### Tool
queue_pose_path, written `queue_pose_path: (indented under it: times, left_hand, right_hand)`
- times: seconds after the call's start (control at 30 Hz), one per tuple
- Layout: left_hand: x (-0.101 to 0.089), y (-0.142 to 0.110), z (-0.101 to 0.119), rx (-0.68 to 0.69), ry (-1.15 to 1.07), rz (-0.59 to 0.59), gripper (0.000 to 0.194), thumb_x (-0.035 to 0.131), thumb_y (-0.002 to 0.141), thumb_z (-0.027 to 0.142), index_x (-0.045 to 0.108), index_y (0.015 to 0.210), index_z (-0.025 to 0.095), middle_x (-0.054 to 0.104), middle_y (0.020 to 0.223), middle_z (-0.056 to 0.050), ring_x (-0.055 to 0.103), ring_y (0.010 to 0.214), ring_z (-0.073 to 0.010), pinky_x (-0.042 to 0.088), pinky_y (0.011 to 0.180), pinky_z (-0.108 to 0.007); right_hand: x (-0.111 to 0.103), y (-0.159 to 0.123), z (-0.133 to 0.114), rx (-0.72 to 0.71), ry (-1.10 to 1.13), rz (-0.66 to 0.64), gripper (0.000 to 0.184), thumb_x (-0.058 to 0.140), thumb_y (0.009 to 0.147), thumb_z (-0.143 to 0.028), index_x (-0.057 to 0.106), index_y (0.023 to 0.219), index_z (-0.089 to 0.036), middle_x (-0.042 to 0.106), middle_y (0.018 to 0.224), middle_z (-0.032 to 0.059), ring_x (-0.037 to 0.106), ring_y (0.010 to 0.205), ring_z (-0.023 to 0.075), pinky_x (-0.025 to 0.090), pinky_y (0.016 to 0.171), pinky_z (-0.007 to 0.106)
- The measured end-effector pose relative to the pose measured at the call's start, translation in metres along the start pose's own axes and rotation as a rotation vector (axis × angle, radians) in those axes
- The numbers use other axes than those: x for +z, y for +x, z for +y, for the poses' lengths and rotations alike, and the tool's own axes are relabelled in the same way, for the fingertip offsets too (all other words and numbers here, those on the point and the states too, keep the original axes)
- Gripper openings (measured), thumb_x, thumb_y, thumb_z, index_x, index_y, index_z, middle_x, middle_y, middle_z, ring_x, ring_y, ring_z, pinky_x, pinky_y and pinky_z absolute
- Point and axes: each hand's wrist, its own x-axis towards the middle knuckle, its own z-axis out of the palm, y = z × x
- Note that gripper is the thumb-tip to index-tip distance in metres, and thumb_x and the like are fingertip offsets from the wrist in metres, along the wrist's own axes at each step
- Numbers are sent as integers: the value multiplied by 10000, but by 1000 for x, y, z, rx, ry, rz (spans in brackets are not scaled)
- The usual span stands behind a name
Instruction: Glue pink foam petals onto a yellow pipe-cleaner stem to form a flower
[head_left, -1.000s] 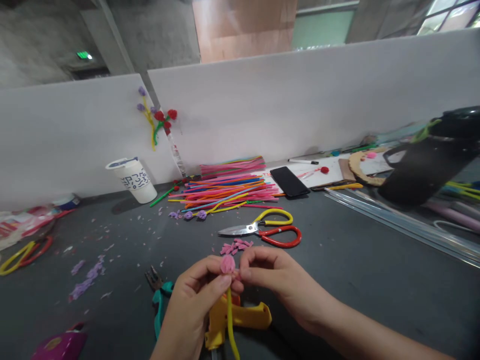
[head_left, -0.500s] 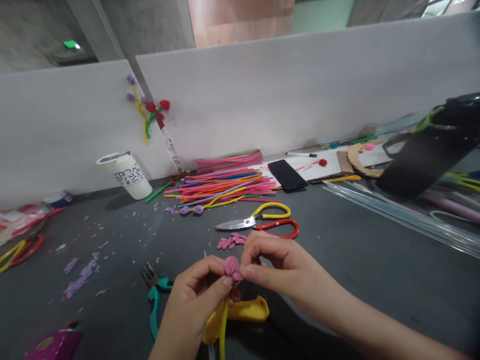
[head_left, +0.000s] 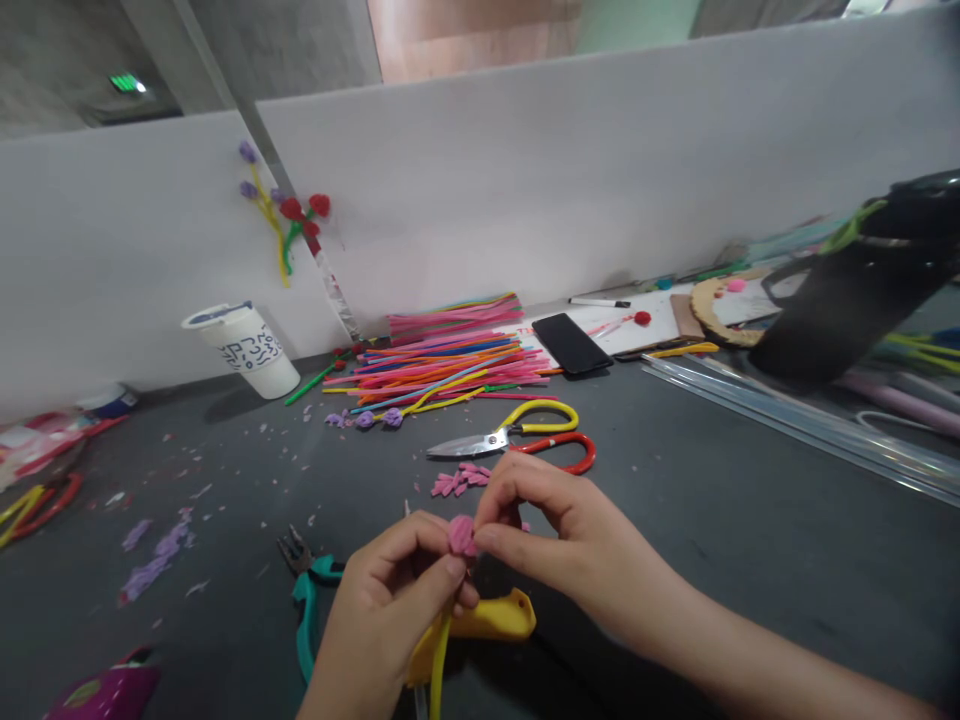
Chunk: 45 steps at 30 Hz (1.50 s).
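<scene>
My left hand [head_left: 405, 590] is closed around a pink fuzzy flower head [head_left: 460, 535] on a yellow pipe-cleaner stem [head_left: 441, 660], thumb and forefinger at its base. My right hand [head_left: 551, 515] pinches at the flower's right edge; the small pink petal there is mostly hidden by the fingertips. Below the hands lies a yellow glue gun [head_left: 499, 615], partly covered by my left hand. Several cut pink petal pieces [head_left: 459, 480] lie just beyond the fingers, beside scissors [head_left: 487, 442] with one yellow and one red handle. Teal-handled pliers [head_left: 304, 590] rest left of my left hand.
Behind the scissors is a bundle of coloured pipe cleaners [head_left: 442, 365], with a black phone [head_left: 571, 345] beside it. A white cup [head_left: 259, 355] stands back left, a black bottle [head_left: 840, 290] right. Purple scraps [head_left: 159, 560] lie left, clear plastic strips [head_left: 795, 425] right.
My right fingertips have moved in against the flower, and the small petal that showed beside them is now mostly covered. The whole view has shifted slightly.
</scene>
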Motion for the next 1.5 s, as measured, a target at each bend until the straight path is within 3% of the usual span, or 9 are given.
queue_pose_path:
  times: [0.13, 0.3, 0.37, 0.6, 1.03, 1.5]
  left_hand:
    - [1, -1, 0, -43, -74, -10, 82, 729, 705, 213, 694, 648, 165, 623, 607, 10, 562, 554, -105, 437, 558, -197]
    - [3, -2, 0, -83, -176, 6, 108, 751, 693, 225, 685, 639, 158, 623, 635, 9, 564, 546, -106, 448, 541, -202]
    - [2, -2, 0, -35, -161, 8, 87, 749, 698, 215, 691, 651, 169, 627, 679, 10, 570, 575, -111, 462, 563, -208]
    - [1, -5, -1, 153, -27, -1, 66, 704, 759, 208, 708, 693, 198, 643, 730, -3, 585, 665, -134, 477, 622, -204]
    - [1, -8, -2, 234, 7, -43, 65, 677, 791, 201, 714, 741, 222, 636, 742, -8, 589, 686, -150, 480, 646, -233]
    - [7, -10, -1, 344, 12, 40, 69, 733, 751, 270, 752, 691, 240, 652, 748, -15, 596, 693, -146, 453, 634, -206]
  right_hand:
    - [2, -4, 2, -137, -111, 99, 130, 595, 780, -79, 565, 686, -164, 522, 679, -35, 493, 639, 96, 412, 587, 198]
    - [6, -13, 6, -573, -429, 244, 70, 593, 790, -76, 610, 823, -136, 568, 814, 16, 535, 760, 122, 446, 691, 238]
    - [7, -15, 9, -658, -539, 264, 96, 608, 792, -89, 630, 881, -119, 583, 866, 43, 539, 804, 147, 443, 727, 279]
    - [9, -15, 10, -709, -641, 287, 65, 608, 815, -95, 620, 874, -120, 583, 844, 49, 513, 763, 161, 418, 696, 312]
    - [11, -16, 9, -737, -627, 279, 118, 597, 803, -63, 600, 893, -138, 602, 810, 41, 522, 734, 164, 424, 708, 327]
    - [7, -17, 6, -837, -662, 343, 91, 573, 816, -77, 585, 787, -163, 617, 681, 1, 525, 617, 129, 464, 702, 328]
